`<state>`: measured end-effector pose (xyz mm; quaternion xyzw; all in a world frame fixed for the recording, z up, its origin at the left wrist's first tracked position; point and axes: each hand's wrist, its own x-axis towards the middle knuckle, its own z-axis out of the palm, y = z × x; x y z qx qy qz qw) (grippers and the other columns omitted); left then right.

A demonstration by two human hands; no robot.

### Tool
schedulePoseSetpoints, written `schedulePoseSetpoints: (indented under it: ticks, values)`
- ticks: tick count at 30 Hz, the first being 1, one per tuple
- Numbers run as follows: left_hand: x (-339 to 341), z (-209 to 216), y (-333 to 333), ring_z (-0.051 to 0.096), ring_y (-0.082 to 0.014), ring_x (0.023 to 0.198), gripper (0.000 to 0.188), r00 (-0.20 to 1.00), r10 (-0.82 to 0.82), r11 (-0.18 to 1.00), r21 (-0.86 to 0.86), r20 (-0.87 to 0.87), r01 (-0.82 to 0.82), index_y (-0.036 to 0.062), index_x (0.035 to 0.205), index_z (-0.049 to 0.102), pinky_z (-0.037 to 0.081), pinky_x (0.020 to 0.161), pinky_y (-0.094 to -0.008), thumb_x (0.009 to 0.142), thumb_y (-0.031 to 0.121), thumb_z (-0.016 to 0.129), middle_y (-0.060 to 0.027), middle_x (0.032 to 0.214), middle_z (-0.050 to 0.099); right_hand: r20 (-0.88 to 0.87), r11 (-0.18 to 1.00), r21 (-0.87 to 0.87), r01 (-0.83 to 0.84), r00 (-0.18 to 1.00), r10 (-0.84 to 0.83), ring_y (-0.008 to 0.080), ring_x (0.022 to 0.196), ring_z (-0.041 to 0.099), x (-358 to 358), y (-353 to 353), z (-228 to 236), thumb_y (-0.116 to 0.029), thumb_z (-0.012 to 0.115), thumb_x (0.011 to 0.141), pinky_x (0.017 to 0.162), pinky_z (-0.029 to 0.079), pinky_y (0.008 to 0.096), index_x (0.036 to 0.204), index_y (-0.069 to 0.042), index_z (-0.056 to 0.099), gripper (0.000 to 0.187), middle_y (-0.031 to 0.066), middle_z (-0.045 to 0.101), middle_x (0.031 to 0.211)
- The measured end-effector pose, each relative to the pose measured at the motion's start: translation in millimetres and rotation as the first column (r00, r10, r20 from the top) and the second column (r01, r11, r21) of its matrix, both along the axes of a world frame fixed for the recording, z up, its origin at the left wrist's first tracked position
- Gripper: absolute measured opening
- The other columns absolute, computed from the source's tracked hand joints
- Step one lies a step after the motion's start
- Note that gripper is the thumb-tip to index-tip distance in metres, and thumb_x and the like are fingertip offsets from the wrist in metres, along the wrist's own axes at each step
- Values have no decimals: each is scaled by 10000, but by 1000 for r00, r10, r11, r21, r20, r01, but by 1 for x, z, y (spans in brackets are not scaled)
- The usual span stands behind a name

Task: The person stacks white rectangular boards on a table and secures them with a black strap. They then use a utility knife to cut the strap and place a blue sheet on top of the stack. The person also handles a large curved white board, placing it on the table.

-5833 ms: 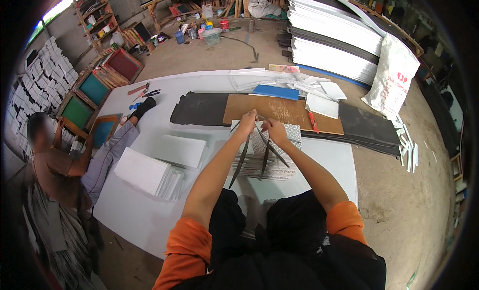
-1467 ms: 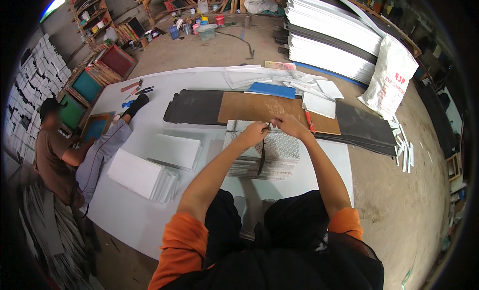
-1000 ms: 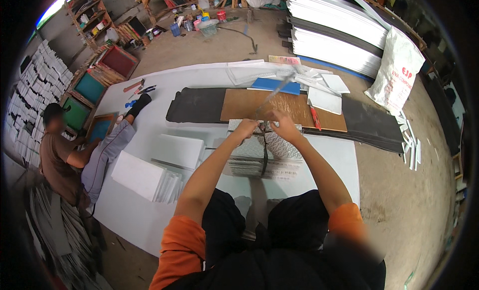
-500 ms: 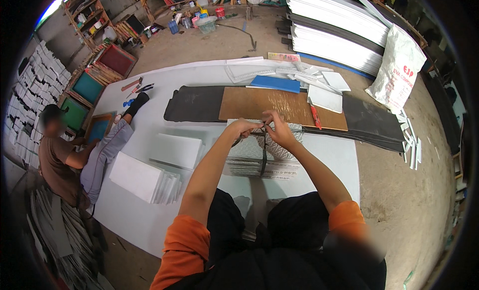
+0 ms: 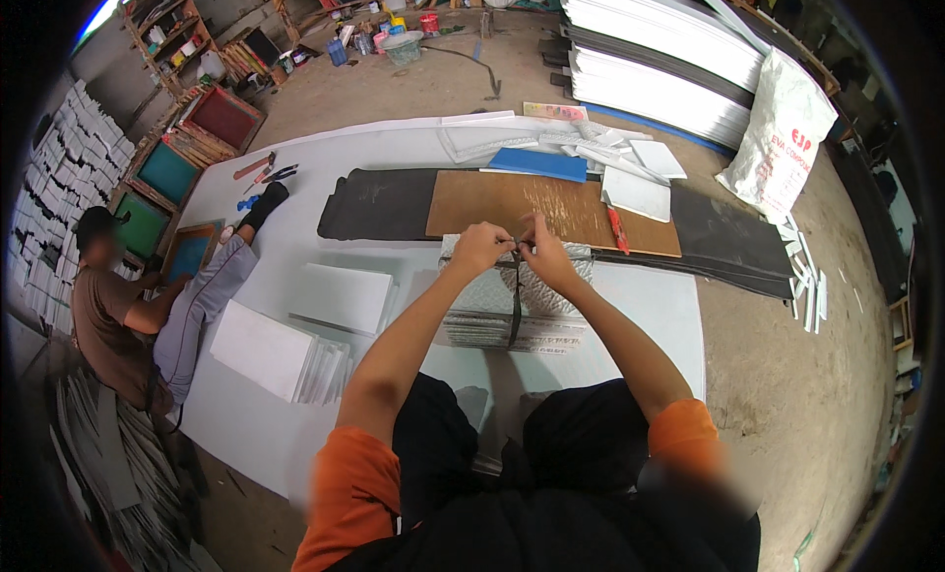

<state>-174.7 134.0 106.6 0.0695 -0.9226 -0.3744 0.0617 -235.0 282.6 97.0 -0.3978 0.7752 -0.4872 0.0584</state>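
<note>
A stack of whitish-grey textured sheets [image 5: 479, 294] stands on the white work surface in front of me. A dark strap [image 5: 517, 311] runs over its top and down its near side. Above the stack, my left hand [image 5: 483, 247] pinches the strap, its fingertips closed. My right hand [image 5: 547, 252] meets it there, thumb and fingers also pinched on the strap, with one finger raised. The fingertips of both hands almost touch, and the exact shape of the strap between them is too small to make out.
Beyond the stack lie a brown board [image 5: 472, 206] on black sheets [image 5: 374, 206], a red cutter [image 5: 617, 229] and a blue block [image 5: 537, 164]. White sheet stacks [image 5: 266, 350] stand to my left. A seated person [image 5: 118, 301] works at far left. A white sack [image 5: 778, 134] stands at right.
Both hands have drawn close together at the strap; my left hand has turned, its back now more upward. The whole view has shifted slightly. The stack stays in place.
</note>
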Motion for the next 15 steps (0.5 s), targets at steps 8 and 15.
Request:
schedulePoseSetpoints:
  ticks: [8,15]
  values:
    - [2,4,-1,320,-73,449,371,953,-28,757,629,302,-178,-8,1000,574,260,406,-227,739,253,611,27,528,398,-157,997,-23,-74,985,70,269,905,503,1,7,5,35,565,681,753,419,329,1103,-51,393,463,159,412,1019]
    - [4,5,-5,289,-55,425,387,953,-58,703,690,297,-173,-5,1002,576,231,387,-215,724,259,631,43,513,375,32,989,-115,-92,995,96,249,905,546,7,4,6,-6,600,689,751,437,338,1086,-56,429,435,148,523,970]
